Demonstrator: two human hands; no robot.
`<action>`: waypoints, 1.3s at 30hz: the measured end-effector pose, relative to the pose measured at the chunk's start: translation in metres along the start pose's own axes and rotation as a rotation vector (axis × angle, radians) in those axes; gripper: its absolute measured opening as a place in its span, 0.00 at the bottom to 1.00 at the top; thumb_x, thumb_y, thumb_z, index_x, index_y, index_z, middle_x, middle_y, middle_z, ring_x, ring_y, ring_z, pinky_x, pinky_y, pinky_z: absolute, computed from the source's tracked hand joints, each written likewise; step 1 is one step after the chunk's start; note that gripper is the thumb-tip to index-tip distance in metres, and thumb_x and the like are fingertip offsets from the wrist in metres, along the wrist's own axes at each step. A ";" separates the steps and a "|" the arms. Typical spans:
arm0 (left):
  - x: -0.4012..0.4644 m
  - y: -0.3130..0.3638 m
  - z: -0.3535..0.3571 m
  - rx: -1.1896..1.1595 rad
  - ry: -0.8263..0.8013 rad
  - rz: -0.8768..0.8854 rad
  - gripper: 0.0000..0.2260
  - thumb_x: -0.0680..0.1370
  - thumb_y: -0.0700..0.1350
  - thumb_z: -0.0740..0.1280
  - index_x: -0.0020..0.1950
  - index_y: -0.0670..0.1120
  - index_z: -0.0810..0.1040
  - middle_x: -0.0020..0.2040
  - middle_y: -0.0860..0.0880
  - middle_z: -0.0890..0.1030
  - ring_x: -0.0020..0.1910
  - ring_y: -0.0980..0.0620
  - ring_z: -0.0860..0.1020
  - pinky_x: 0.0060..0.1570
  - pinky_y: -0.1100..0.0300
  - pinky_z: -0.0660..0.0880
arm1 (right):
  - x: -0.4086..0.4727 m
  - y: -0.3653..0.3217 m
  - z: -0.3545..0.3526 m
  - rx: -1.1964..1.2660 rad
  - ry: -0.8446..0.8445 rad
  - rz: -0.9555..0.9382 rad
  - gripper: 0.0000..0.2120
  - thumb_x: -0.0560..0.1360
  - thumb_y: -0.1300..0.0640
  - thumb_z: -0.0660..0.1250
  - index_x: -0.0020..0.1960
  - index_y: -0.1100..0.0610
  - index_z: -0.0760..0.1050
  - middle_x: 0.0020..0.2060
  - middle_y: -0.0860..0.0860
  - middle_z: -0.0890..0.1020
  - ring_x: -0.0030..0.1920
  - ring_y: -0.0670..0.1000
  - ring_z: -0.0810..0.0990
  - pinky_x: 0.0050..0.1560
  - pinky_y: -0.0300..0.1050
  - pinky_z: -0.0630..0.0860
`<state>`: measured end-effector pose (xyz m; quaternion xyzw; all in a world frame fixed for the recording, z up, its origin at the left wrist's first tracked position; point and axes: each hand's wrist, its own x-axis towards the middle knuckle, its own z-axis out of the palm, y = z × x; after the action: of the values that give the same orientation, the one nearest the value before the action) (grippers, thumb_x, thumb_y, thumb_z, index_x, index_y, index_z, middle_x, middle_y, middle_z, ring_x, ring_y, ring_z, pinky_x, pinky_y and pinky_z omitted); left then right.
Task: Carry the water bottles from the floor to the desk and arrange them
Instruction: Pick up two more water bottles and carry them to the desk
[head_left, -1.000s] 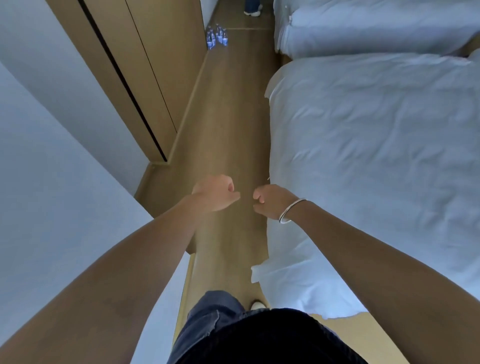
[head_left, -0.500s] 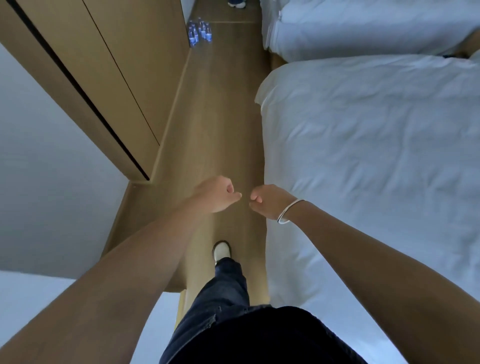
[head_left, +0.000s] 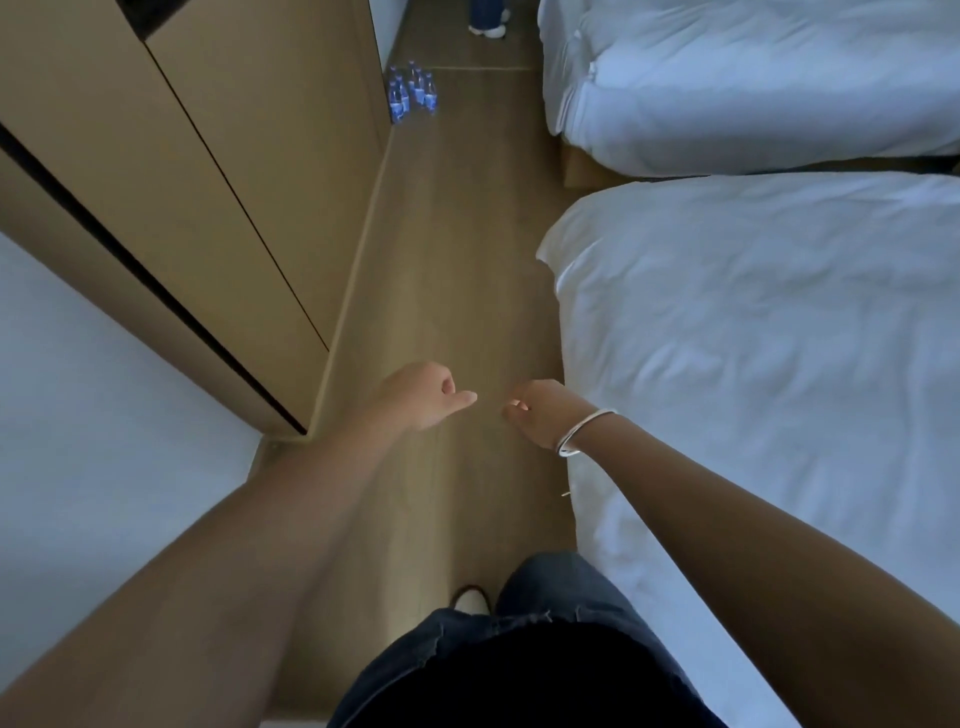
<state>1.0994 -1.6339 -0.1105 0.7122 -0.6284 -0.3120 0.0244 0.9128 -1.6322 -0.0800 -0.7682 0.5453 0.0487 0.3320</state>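
Several clear water bottles (head_left: 413, 94) with blue labels stand in a cluster on the wooden floor, far ahead beside the wardrobe's end. My left hand (head_left: 418, 395) and my right hand (head_left: 543, 413) are held out in front of me, close together, both with fingers curled into loose fists and holding nothing. A silver bangle circles my right wrist. The desk is not in view.
A tall wooden wardrobe (head_left: 197, 171) lines the left side of a narrow wooden floor aisle (head_left: 457, 249). Two beds with white duvets, the near bed (head_left: 769, 374) and the far bed (head_left: 753, 88), flank the right. Another person's feet (head_left: 488, 23) stand at the aisle's far end.
I have walked forward along the aisle; the bottles and wardrobe end are nearer and the second bed shows more fully. Both hands keep the same curled pose.
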 end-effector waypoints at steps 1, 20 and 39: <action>0.010 -0.002 -0.003 0.009 -0.005 0.001 0.15 0.74 0.61 0.64 0.40 0.50 0.72 0.44 0.49 0.80 0.47 0.47 0.78 0.50 0.53 0.73 | 0.010 -0.001 -0.003 -0.007 -0.002 0.014 0.15 0.78 0.55 0.56 0.35 0.58 0.69 0.34 0.54 0.74 0.42 0.58 0.74 0.44 0.45 0.70; 0.322 0.051 -0.139 0.126 0.020 0.022 0.16 0.74 0.62 0.63 0.41 0.49 0.73 0.45 0.48 0.80 0.47 0.46 0.78 0.46 0.56 0.72 | 0.319 0.039 -0.179 -0.034 -0.058 -0.048 0.14 0.77 0.55 0.56 0.53 0.64 0.74 0.52 0.61 0.79 0.54 0.62 0.77 0.55 0.51 0.74; 0.593 -0.006 -0.295 0.196 0.027 -0.010 0.16 0.76 0.60 0.61 0.46 0.47 0.76 0.48 0.46 0.80 0.44 0.47 0.74 0.41 0.58 0.67 | 0.621 0.006 -0.308 -0.146 -0.064 -0.086 0.13 0.76 0.52 0.60 0.54 0.58 0.75 0.54 0.56 0.80 0.54 0.57 0.77 0.54 0.47 0.74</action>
<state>1.2546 -2.2778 -0.1211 0.7184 -0.6520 -0.2394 -0.0384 1.0676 -2.3072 -0.1150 -0.8112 0.4957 0.0985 0.2941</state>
